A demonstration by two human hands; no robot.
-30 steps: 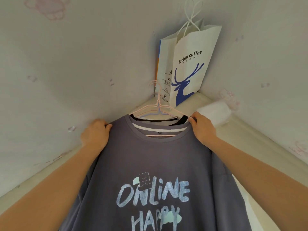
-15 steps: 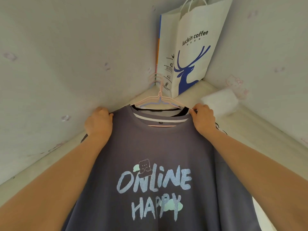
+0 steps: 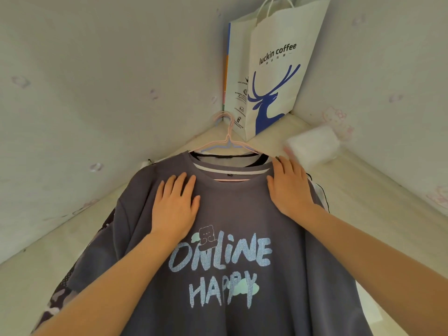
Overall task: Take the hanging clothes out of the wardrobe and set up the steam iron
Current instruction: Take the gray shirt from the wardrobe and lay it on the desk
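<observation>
Shirt [image 3: 232,275]: grey, on pink hanger [image 3: 228,143], just below the bag [image 3: 271,69]
Left hand [image 3: 175,207]: flat on shirt's chest, fingers straight
Right hand [image 3: 289,187]: flat on its shoulder; fingers relaxed

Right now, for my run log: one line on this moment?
left hand: flat on T-shirt | right hand: flat on its shoulder | grip: none

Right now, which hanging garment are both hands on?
The front grey ONLINE HAPPY T-shirt: left hand and right hand lie flat on it; the black-collared garment hangs behind.
</observation>
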